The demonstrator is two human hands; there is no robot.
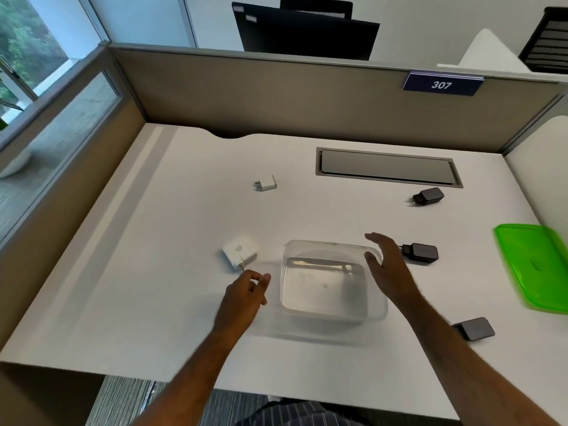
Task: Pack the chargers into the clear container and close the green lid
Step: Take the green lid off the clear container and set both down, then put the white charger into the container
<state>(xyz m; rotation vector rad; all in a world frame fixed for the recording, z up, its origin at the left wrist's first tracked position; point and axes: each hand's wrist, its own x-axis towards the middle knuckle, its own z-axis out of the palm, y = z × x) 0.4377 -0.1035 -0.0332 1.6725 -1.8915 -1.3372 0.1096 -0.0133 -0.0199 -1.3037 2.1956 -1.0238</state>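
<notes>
An empty clear container sits mid-desk. Its green lid lies flat at the right edge. A large white charger rests left of the container, and a small white charger lies farther back. Three dark chargers are spread on the right: one at the back, one beside the container, one near the front. My left hand hovers just below the large white charger, fingers loosely curled, holding nothing. My right hand is spread open over the container's right rim.
The white desk is bounded by beige partition walls at the back and left. A grey cable hatch is set into the desk at the back right. A sign reading 307 hangs on the partition.
</notes>
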